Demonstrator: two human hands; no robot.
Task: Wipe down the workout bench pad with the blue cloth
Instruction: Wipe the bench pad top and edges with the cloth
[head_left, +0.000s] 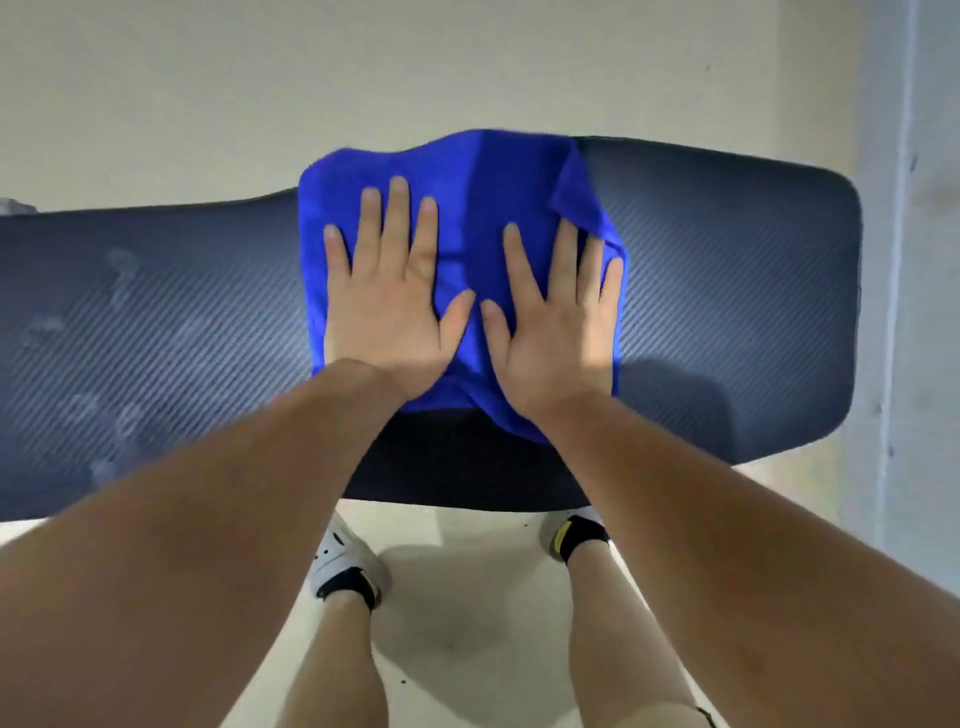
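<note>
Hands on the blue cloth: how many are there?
2. The left hand lies flat on the left half of the blue cloth; the right hand lies flat on its right half. Both press it onto the bench pad.

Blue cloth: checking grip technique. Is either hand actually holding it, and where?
Neither grips it. Left hand and right hand press flat, fingers spread, on the blue cloth.

The person is wearing no sleeves, and both forearms are showing bare down to the left hand (387, 317) and right hand (553, 338). The legs are bare too. The feet are wearing white shoes (345, 558) with black ankle socks (579, 535), seemingly trimmed in yellow.
</note>
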